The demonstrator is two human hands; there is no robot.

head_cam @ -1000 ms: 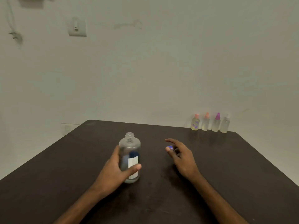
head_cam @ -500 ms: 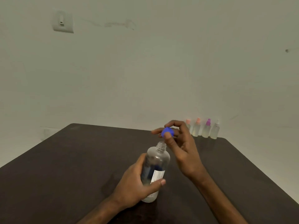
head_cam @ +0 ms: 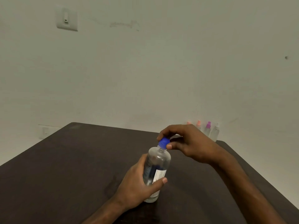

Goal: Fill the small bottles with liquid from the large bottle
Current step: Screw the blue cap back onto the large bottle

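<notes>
Wall switch plate [head_cam: 66, 19] high on the left; low wall socket [head_cam: 44, 131] just past the table's far left corner; faint smudge [head_cam: 124, 25] on the wall right of the switch; dark table [head_cam: 64, 167] fills the lower half of the view.

Left hand [head_cam: 137, 186] comes in from the bottom centre; fingers go round the back of the large bottle [head_cam: 157, 165], thumb lies across the front on the white label; a firm wrap-around grip on the lower body.

Large bottle is clear plastic, near the middle of the table, close to the person; base down at the tabletop, neck leaning a little to the right and away; liquid level hard to read.

Blue cap [head_cam: 163, 142] sits on the bottle neck; cannot tell whether it is screwed down or only set on.

Right hand [head_cam: 191, 143] reaches in from the lower right, held above the bottle; thumb and forefinger pinch the blue cap from either side, other fingers curled beside them.

Small bottles [head_cam: 215, 132] stand upright in a row at the far right edge of the table against the wall, well apart from the large bottle; caps orange, peach, purple, white from left to right; leftmost one mostly hidden behind the right hand; contents pale, fill level unclear.

Small dark spot [head_cam: 286, 57] on the wall far right.
</notes>
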